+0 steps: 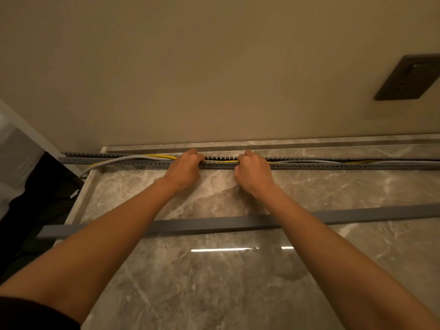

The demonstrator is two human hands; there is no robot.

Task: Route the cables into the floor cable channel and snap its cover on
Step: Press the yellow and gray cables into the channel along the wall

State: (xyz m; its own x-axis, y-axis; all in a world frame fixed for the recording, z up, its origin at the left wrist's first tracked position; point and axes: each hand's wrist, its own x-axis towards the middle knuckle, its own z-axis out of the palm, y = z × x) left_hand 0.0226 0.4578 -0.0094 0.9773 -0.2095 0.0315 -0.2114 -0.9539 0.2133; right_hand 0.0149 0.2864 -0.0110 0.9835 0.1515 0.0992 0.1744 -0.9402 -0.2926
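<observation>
A grey slotted cable channel (309, 166) runs left to right along the foot of the wall. A yellow cable (162, 156) and a grey cable (123, 159) lie in it; both spill out over its left end. My left hand (184, 169) and my right hand (253, 172) are side by side at the channel's middle, fingers curled down into it over the cables. Between the hands the yellow cable shows low in the channel. The grey cover strip (214, 223) lies loose on the floor, nearer to me, under my forearms.
The floor is polished grey-brown marble tile (214, 282) with a raised marble skirting (309, 145) against the beige wall. A dark wall socket (407, 79) sits at the upper right. A dark cloth or bag (35, 210) lies at the left, beyond the tile's edge.
</observation>
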